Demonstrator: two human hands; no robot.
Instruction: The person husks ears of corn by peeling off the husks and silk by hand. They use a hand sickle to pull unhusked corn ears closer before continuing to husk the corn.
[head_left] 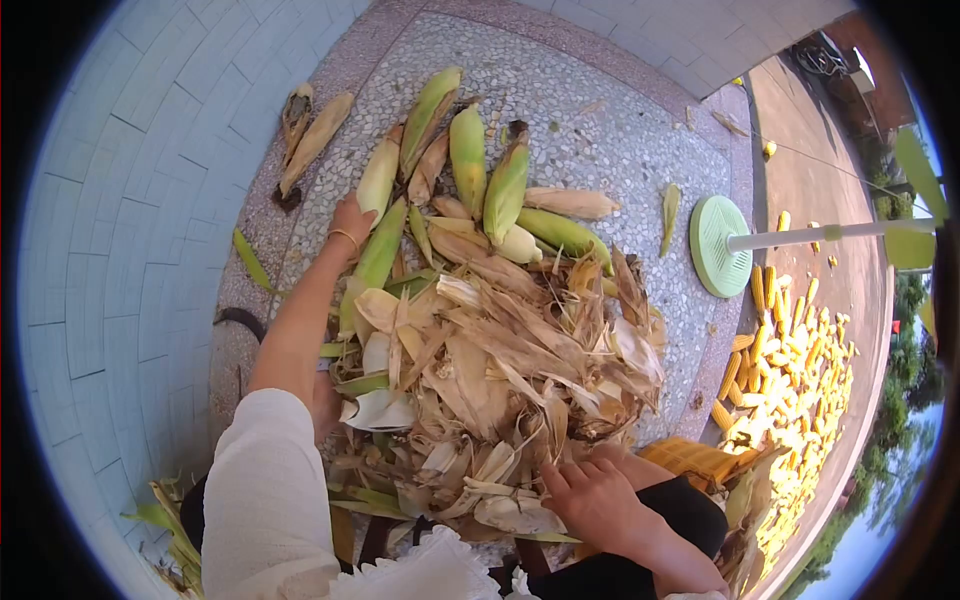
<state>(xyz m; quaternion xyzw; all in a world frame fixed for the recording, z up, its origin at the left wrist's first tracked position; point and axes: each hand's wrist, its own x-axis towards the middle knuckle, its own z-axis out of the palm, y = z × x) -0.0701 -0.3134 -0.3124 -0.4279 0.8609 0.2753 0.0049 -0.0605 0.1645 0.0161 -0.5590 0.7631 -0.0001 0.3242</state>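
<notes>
My left hand [352,218] reaches out to the upper left, its fingers wrapped round the lower end of a pale green ear of corn in its husk [381,178]. Several more unhusked ears, such as a green one [467,155], lie beside it. Over the lower right part of the heap of dry husks [480,370] rests my right hand [590,495], fingers spread and holding nothing visible. Just below my left hand a long green ear [380,255] leans against the husks.
Two dry ears [318,142] lie near the tiled wall [110,220]. A dark curved object [240,320] is left of my left forearm. At the right stand a green round fan base [720,246] and a spread of yellow cobs [790,370]. A yellow basket [695,460] is near my knee.
</notes>
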